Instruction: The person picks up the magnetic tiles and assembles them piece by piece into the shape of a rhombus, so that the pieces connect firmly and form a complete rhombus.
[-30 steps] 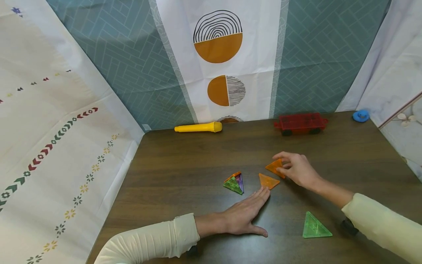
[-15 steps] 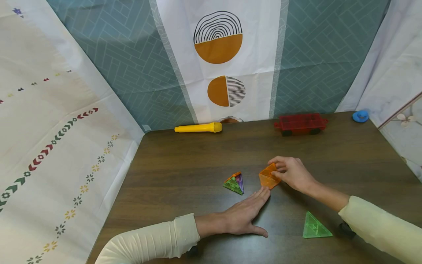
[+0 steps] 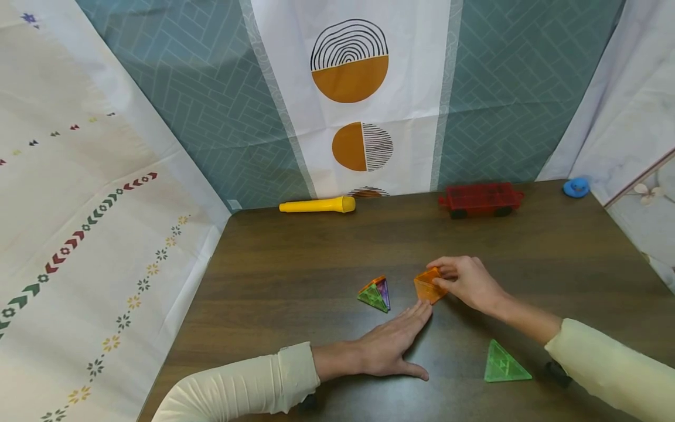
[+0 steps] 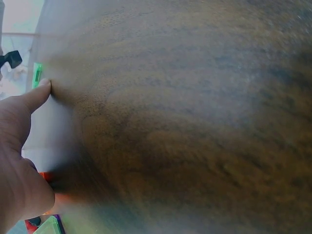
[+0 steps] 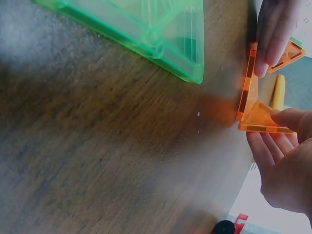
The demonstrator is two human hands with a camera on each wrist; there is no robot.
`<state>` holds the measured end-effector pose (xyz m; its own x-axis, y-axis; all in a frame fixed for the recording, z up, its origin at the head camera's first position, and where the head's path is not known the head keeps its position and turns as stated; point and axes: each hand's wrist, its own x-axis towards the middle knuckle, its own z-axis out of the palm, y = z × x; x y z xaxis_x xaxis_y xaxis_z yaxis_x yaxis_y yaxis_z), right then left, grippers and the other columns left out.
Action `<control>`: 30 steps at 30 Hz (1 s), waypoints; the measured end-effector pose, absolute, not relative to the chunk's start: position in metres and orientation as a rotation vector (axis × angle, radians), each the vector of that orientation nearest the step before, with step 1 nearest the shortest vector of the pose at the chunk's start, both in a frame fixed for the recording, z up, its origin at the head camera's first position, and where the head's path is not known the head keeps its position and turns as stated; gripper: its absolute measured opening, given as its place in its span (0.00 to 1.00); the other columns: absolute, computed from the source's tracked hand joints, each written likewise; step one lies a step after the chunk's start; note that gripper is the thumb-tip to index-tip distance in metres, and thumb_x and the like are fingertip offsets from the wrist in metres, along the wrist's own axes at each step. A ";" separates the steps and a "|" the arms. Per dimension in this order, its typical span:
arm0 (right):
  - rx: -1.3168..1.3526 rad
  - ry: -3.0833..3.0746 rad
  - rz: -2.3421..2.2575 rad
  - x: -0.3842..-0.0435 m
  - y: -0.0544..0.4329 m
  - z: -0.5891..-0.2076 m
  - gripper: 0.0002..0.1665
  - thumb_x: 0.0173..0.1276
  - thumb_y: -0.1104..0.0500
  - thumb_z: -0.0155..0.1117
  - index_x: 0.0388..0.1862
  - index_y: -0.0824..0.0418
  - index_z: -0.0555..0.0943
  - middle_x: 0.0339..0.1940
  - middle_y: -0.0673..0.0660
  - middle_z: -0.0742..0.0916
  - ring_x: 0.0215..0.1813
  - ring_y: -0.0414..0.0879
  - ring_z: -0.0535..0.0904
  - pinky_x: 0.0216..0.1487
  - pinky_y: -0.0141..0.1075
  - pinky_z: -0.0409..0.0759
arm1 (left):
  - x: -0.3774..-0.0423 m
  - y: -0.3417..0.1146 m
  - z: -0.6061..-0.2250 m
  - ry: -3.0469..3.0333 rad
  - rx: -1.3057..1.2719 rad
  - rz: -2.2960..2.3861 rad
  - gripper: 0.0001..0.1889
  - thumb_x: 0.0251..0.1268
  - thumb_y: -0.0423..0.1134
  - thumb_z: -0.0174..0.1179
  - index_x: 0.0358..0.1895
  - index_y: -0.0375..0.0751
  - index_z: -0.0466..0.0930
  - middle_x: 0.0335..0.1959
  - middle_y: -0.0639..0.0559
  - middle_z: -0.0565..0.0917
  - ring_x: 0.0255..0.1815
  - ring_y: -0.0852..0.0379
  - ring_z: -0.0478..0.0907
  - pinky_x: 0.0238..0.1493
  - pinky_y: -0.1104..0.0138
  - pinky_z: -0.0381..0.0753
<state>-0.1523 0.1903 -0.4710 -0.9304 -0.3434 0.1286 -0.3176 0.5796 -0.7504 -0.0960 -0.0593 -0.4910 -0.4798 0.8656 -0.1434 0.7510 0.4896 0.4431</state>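
My left hand (image 3: pixel 392 343) lies flat on the table, fingers straight, its fingertips on the near corner of an orange triangular magnetic tile (image 3: pixel 425 292) lying on the tabletop. Between thumb and fingers, my right hand (image 3: pixel 471 284) pinches a second orange triangular tile (image 5: pixel 258 119). In the right wrist view that tile stands up from the table, its lower edge against the flat tile. To the left is a small pyramid-like cluster of green, purple and orange triangular tiles (image 3: pixel 375 296). A larger green triangular tile (image 3: pixel 503 364) lies at the near right.
Along the table's back edge lie a yellow toy microphone (image 3: pixel 316 204), a red wheeled toy wagon (image 3: pixel 481 200) and a small blue toy (image 3: pixel 576 187). Patterned cloth hangs behind and on both sides of the wooden table (image 3: pixel 263 258).
My right hand has brought its orange tile left and slightly toward me, up against the flat orange tile, and tipped it more upright. My left hand has stayed in place.
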 end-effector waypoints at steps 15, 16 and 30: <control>-0.666 2.880 -1.169 -0.137 0.194 -0.460 0.38 0.66 0.67 0.79 0.73 0.72 0.76 0.65 0.69 0.85 0.60 0.67 0.85 0.56 0.61 0.84 | -0.096 -0.060 -0.491 2.391 1.364 0.453 0.63 0.68 0.63 0.69 0.86 0.34 0.33 0.88 0.39 0.36 0.88 0.51 0.32 0.83 0.64 0.42; -0.681 2.901 -1.148 -0.135 0.195 -0.458 0.40 0.66 0.66 0.79 0.75 0.72 0.74 0.67 0.69 0.84 0.61 0.68 0.85 0.57 0.62 0.83 | -0.097 -0.060 -0.490 2.391 1.365 0.455 0.64 0.68 0.63 0.69 0.86 0.33 0.33 0.88 0.39 0.36 0.88 0.51 0.32 0.83 0.64 0.42; -0.567 2.928 -0.889 -0.077 0.234 -0.461 0.59 0.56 0.53 0.88 0.79 0.72 0.66 0.66 0.77 0.81 0.48 0.60 0.88 0.51 0.59 0.86 | -0.095 -0.060 -0.492 2.409 1.374 0.448 0.64 0.68 0.64 0.69 0.86 0.34 0.32 0.88 0.40 0.35 0.88 0.50 0.33 0.83 0.65 0.41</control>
<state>-0.0774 0.2341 -0.4613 -0.9333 -0.3510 0.0760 -0.3340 0.7704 -0.5430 -0.0945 -0.0599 -0.4920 -0.4802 0.8678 -0.1280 0.7637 0.4854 0.4255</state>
